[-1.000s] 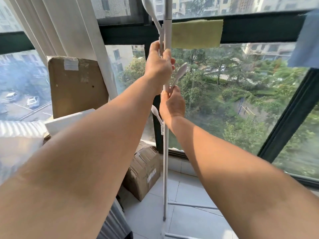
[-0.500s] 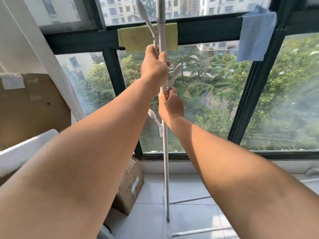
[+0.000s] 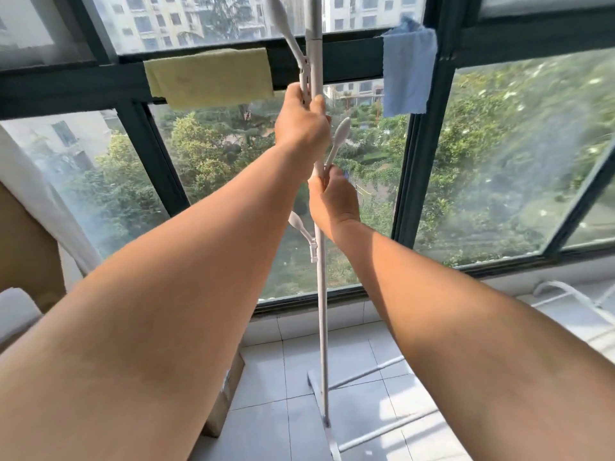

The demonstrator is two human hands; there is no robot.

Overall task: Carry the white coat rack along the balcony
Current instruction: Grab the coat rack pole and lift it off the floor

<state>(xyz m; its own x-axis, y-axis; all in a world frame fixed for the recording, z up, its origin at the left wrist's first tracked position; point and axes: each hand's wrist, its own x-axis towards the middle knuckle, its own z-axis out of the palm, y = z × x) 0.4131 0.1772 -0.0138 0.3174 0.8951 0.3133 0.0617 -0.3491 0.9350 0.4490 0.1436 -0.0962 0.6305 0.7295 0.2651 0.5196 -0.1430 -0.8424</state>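
Observation:
The white coat rack (image 3: 321,294) is a thin upright pole with paddle-shaped hooks, right in front of me by the window. My left hand (image 3: 301,126) grips the pole high up, just under an upper hook. Directly below it, my right hand (image 3: 334,201) is wrapped around the same pole beside another hook. The rack's base bars (image 3: 362,374) show low over the white floor tiles; I cannot tell whether they touch the floor. The pole's top runs out of view.
Dark window frames (image 3: 422,161) run along the front, with a yellow cloth (image 3: 209,78) and a blue cloth (image 3: 407,71) hanging on them. A cardboard box (image 3: 226,390) sits on the floor at left. A white curtain (image 3: 40,197) hangs at left. White tubing (image 3: 565,294) lies at right.
The view and the rack have shifted right along the window: the large cardboard at left has slid nearly out of sight and the blue cloth has come towards the middle. Both hands keep their grip.

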